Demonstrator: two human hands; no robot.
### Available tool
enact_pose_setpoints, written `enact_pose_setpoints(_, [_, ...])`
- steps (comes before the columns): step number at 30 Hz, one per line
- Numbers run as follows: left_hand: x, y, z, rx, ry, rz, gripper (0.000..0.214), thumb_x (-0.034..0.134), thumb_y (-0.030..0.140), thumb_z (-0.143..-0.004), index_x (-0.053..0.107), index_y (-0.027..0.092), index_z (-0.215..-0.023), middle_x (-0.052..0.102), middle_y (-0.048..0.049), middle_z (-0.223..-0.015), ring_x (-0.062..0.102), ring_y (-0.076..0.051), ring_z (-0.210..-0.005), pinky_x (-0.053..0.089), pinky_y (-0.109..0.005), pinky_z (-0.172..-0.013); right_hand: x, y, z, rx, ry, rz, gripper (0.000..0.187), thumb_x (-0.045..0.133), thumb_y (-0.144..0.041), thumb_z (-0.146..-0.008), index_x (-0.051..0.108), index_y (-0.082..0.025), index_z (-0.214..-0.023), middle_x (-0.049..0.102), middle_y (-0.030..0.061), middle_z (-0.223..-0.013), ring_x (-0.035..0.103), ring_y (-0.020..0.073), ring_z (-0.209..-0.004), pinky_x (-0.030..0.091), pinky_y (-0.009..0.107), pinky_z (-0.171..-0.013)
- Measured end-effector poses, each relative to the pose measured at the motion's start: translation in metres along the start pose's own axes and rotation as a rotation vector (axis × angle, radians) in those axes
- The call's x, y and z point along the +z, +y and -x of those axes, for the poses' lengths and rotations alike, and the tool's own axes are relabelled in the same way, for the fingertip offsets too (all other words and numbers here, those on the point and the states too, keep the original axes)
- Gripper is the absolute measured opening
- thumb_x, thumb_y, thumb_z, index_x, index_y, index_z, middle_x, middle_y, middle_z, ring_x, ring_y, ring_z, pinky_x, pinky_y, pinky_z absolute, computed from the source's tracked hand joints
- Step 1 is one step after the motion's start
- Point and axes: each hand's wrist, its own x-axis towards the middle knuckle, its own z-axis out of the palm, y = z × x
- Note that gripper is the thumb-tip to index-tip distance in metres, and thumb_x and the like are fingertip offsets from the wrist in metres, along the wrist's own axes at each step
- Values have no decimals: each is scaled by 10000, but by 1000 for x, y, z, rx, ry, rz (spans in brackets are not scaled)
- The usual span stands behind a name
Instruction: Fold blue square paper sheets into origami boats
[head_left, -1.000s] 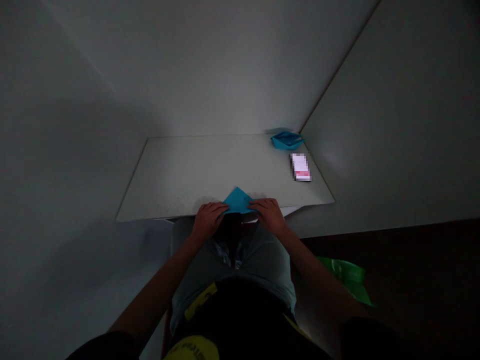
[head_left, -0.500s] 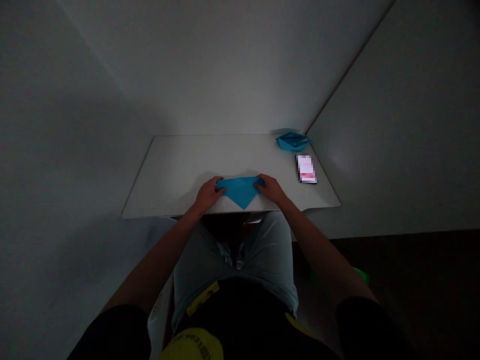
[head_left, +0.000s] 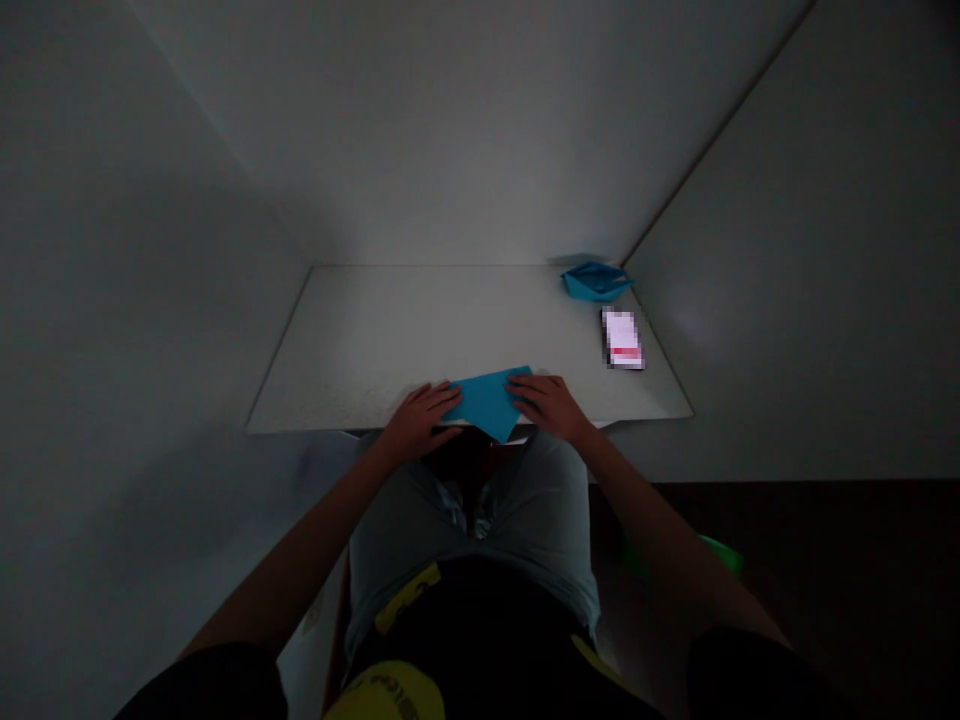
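A folded blue paper (head_left: 489,402) lies at the near edge of a small white table (head_left: 375,340), one corner hanging over the edge. My left hand (head_left: 420,418) rests on the paper's left side with its fingers stretched flat. On the paper's right side lies my right hand (head_left: 546,404), fingers also laid flat and pressing down. Both hands touch the paper from above rather than gripping it.
A finished blue paper boat (head_left: 595,281) sits at the table's far right corner. A lit phone (head_left: 622,338) lies just in front of it. White walls close in on both sides. Something green (head_left: 718,552) lies on the dark floor at the right.
The paper was turned point-down and lifted forward half a second ago; now it lies tilted back at the table's near edge with both hands flat on it.
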Motion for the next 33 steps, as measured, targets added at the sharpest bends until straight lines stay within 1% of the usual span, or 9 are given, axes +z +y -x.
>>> enact_pose_setpoints(2, [-2,-2,11,51,-24,-3,576,647,471,-1069,577,256,-1598,604,-98,-1641,501,-286,-1584,360,-542,-1329,-5,-2,13,-58,-39,-24,496,640,-474,-1089,635,-316,-1558,636,93,-1613,624,317,-1454,460,516,-1148])
enact_pose_setpoints(6, [-6,-10,13,70,-29,0,376,548,351,-1125,688,297,-1470,684,-51,-1559,584,-241,-1515,420,-510,-1273,-15,3,30,-122,-108,-54,601,715,-483,-1045,571,-362,-1616,605,85,-1643,618,331,-1467,494,531,-1151])
enact_pose_setpoints(10, [-13,-15,-3,55,-71,19,298,577,336,-1113,759,331,-1349,750,-26,-1464,673,-246,-1396,499,-485,-1158,-24,12,32,-103,-103,-94,406,652,-406,-1088,693,-368,-1489,676,56,-1571,674,300,-1394,537,513,-1112])
enact_pose_setpoints(13, [-19,-14,-17,3,-94,52,239,689,374,-1053,784,314,-1263,768,-44,-1410,705,-271,-1305,524,-485,-1110,-29,17,26,-91,-87,-141,299,606,-377,-1110,774,-343,-1355,745,54,-1468,715,269,-1312,554,490,-1097])
enact_pose_setpoints(16, [-24,-12,-29,-96,-72,95,407,830,411,-937,747,266,-1308,737,-104,-1384,685,-303,-1273,541,-482,-1106,-32,20,20,-91,-85,-186,307,702,-439,-1058,785,-319,-1327,755,77,-1437,713,278,-1295,555,494,-1100])
enact_pose_setpoints(20, [-26,-15,-40,-221,-84,152,553,924,398,-819,709,224,-1298,677,-135,-1330,676,-301,-1187,588,-452,-1038,-32,22,23,-103,-121,-189,499,827,-488,-954,746,-309,-1414,726,112,-1484,692,328,-1312,538,539,-1100])
enact_pose_setpoints(27, [-26,-20,-48,-262,-148,173,483,952,377,-705,696,230,-1087,674,-98,-1190,681,-290,-1093,584,-404,-933,-26,17,39,-88,-116,-187,398,685,-239,-1012,761,-312,-1397,768,109,-1389,700,299,-1220,542,528,-1050])
enact_pose_setpoints(30, [-26,-18,-48,-351,-170,197,522,943,383,-681,659,235,-1094,729,-79,-1109,715,-287,-989,571,-384,-839,-28,17,33,-74,-110,-223,278,662,-332,-1061,808,-320,-1298,788,97,-1311,711,282,-1185,556,501,-1041])
enact_pose_setpoints(33, [-27,-15,-47,-403,-176,256,598,934,372,-688,634,244,-1189,772,-83,-1140,744,-282,-961,559,-371,-808,-32,18,22,-43,-121,-285,268,662,-462,-1073,834,-319,-1221,780,96,-1240,708,276,-1169,565,493,-1050])
